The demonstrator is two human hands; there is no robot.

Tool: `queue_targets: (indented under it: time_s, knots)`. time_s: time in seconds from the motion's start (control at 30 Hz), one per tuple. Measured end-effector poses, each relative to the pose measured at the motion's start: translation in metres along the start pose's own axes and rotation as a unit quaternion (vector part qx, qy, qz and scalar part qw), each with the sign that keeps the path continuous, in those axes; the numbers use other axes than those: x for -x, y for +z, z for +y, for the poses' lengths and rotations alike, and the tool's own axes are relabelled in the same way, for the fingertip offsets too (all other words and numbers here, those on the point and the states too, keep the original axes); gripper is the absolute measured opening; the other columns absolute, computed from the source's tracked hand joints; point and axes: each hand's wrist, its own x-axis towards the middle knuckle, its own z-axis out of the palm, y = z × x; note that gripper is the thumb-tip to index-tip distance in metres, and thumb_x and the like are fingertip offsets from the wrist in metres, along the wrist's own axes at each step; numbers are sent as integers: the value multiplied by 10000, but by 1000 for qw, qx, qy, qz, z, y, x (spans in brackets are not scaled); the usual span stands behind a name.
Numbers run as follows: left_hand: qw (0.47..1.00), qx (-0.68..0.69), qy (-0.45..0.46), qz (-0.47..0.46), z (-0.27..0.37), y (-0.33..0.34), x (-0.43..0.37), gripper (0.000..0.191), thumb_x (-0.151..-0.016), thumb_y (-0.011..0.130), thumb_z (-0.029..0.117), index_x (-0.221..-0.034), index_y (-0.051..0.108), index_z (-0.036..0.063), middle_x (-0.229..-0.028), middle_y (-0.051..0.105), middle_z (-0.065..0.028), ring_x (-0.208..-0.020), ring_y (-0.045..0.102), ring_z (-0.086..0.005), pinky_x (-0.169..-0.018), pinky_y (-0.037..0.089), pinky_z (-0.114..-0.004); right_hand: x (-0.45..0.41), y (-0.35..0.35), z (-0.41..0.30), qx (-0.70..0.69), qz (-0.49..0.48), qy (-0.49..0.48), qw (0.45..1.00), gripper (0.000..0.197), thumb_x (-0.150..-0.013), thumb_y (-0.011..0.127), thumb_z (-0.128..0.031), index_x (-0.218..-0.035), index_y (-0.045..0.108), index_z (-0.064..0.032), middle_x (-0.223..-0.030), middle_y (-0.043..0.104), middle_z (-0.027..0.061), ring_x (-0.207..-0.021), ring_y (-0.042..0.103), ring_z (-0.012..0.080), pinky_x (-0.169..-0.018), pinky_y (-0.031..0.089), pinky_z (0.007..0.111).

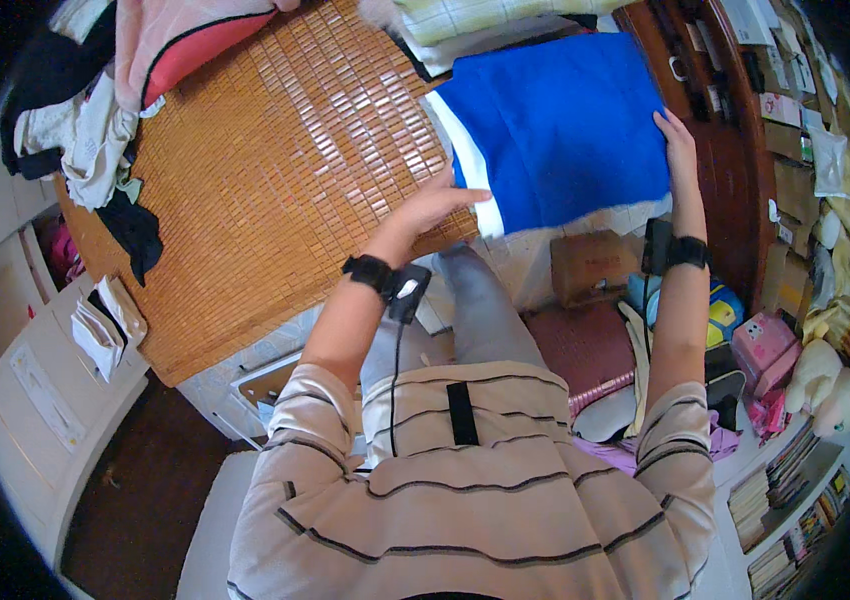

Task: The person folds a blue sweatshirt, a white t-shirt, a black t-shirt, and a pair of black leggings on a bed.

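A blue folded cloth (pixel 560 135) with a white band (pixel 470 154) along its left edge spans the space between my hands. My left hand (pixel 436 199) grips the lower left corner, its thumb lying over the white band. At the opposite side, my right hand (pixel 678 142) holds the right edge, fingertips on top and the rest partly behind the cloth. The cloth's front edge hangs past the bed's edge, above my legs. Whether its far part rests on the pile behind it, I cannot tell.
A bamboo-tile mat (pixel 260 210) covers the bed. Folded fabrics (pixel 500 30) lie at the back, and loose clothes (pixel 84 135) at the far left. A cardboard box (pixel 594 266) and a dark red suitcase (pixel 582 345) stand on the floor. Shelves (pixel 785 517) with books are at the right.
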Motion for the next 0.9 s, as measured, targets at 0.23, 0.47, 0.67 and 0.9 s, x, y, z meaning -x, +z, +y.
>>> queue_targets:
  time_s: [0.23,0.47,0.67,0.9]
  knots:
    - [989,119,-71,53,-69,-10,-13,548,-781,549,37,-1233,250,123,-1104,466,-69,-975,492,-180,-794,439,-291,11,64,32,386,58,-374,841,614,-701,612,-383,-1236,396,-174,-1159,442,168,-1056,422,315,-881,321,401]
    - [990,7,-135,45,-64,-44,28,583,-774,542,91,-1286,264,100,-1074,486,-84,-959,479,-170,-813,396,-274,46,119,35,470,45,-323,820,848,-597,608,-582,-1305,240,-294,-1348,180,184,-1218,187,391,-908,158,587]
    - [946,-303,-110,28,-117,-131,109,472,-724,589,101,-1168,433,53,-938,567,-109,-887,530,-204,-748,435,-288,44,135,38,532,48,-290,794,912,-608,551,-640,-1332,134,-276,-1362,119,199,-1236,118,399,-915,118,603]
    - [681,-689,-247,30,-128,-181,260,380,-687,448,94,-1054,546,106,-1000,569,-144,-915,542,-305,-772,435,-391,52,131,34,547,36,-237,802,916,-640,560,-598,-1340,89,-243,-1351,98,238,-1223,124,426,-930,119,586]
